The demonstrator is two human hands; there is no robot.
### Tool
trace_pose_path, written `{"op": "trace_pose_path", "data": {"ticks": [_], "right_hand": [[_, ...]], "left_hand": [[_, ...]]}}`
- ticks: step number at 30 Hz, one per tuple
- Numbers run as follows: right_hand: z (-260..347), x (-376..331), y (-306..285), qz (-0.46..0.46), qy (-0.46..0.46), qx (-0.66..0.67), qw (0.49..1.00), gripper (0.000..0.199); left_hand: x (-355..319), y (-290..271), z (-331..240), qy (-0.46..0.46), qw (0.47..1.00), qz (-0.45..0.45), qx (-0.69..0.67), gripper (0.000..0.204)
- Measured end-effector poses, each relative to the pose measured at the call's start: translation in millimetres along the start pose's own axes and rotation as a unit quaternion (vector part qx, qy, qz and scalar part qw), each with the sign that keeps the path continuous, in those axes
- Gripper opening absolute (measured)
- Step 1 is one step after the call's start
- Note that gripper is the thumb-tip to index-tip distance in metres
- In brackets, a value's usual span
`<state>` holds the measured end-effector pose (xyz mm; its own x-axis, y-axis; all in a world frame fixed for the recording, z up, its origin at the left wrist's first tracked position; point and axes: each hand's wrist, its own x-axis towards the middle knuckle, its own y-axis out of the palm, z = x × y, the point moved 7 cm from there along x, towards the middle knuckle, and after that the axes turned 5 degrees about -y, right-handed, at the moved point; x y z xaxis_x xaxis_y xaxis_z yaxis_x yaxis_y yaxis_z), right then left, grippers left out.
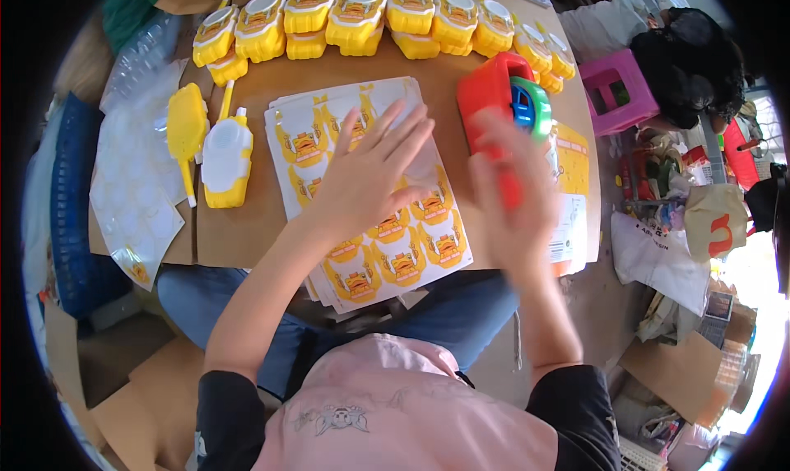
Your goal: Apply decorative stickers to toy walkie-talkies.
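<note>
My left hand [374,162] lies with fingers spread across a stack of sticker sheets [401,267], which carry rows of yellow cartoon stickers. Beside the stack, my right hand [518,183] is smeared by motion, so its fingers are hard to read. It overlaps the near end of a red tape dispenser [485,84] with a green and blue roll in it; whether they touch I cannot tell. To the left sit a yellow and white toy walkie-talkie [226,162] and an all-yellow piece of the same shape [188,121].
Along the table's far edge, several yellow toy walkie-talkies [355,18] stand in stacked pairs. Used clear backing sheets [136,175] cover the left side. Printed cards [568,232] lie at the right edge. A pink stool [617,92] and a blue crate [78,199] flank the cardboard-covered table [239,236].
</note>
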<state>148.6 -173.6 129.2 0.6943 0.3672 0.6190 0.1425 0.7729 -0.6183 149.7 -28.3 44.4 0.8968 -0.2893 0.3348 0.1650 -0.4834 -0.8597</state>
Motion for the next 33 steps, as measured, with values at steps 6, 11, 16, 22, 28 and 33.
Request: {"op": "trace_pose_path", "data": {"ticks": [6,11,16,22,28,33], "right_hand": [[-44,-52,40,0.021,0.114,-0.064,0.991,0.028],[-58,-60,56,0.049,0.062,-0.057,0.995,0.023],[-50,-62,57,0.072,-0.010,-0.100,0.992,0.027],[-27,-78,51,0.162,-0.040,-0.221,0.961,0.044],[-35,-77,47,0.170,0.015,-0.152,0.974,0.044],[-37,-69,55,0.164,0.010,-0.207,0.965,0.042]], "left_hand": [[1,23,-3,0.055,0.998,-0.025,0.009,0.046],[-5,19,-2,0.055,0.997,-0.042,0.017,0.035],[-7,18,-3,0.063,0.995,-0.070,0.012,0.027],[-8,17,-3,0.061,0.993,-0.089,0.047,0.031],[-8,14,-4,0.060,0.997,-0.040,0.009,0.064],[-7,17,-5,0.060,0.997,-0.040,0.008,0.068]]}}
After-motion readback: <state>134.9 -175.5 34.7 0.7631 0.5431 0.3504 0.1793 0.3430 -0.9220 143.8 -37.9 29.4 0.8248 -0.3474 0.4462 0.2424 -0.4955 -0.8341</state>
